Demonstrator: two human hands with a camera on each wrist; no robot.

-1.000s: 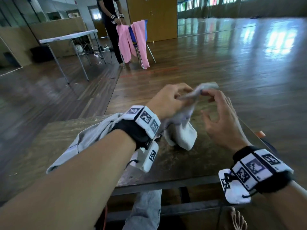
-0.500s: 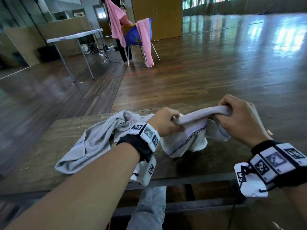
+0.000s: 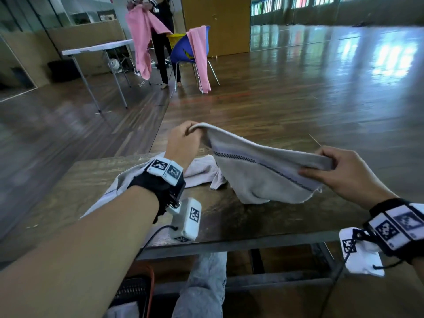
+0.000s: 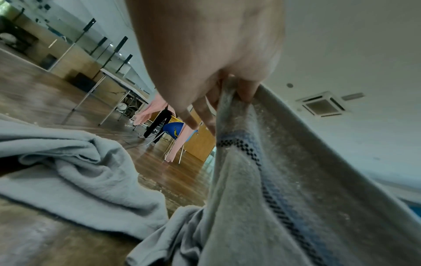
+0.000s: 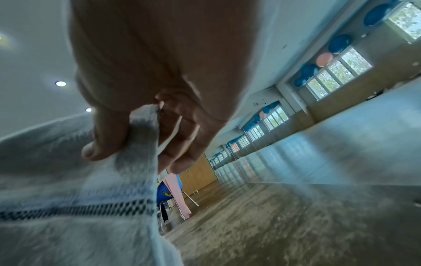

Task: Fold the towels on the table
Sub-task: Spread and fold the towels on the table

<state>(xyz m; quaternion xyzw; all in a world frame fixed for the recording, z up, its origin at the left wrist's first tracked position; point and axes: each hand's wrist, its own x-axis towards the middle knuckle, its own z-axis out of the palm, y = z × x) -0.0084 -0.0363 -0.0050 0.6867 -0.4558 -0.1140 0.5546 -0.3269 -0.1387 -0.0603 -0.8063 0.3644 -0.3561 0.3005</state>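
A: Change? The striped towel [image 3: 263, 180], bunched half a second ago, is now stretched above the surface [image 3: 229, 216]; left hand [image 3: 181, 143] and right hand [image 3: 344, 173] each pinch a corner.

B: Judged ready for laying flat. Second towel [image 3: 128, 180] lies left, unfolded.

Head cam looks down past my forearms at the table [image 3: 241, 216]; wrist cams sit close under my palms, facing outward; all three share the towel [image 3: 263, 175] and blue chair [image 3: 181, 50]
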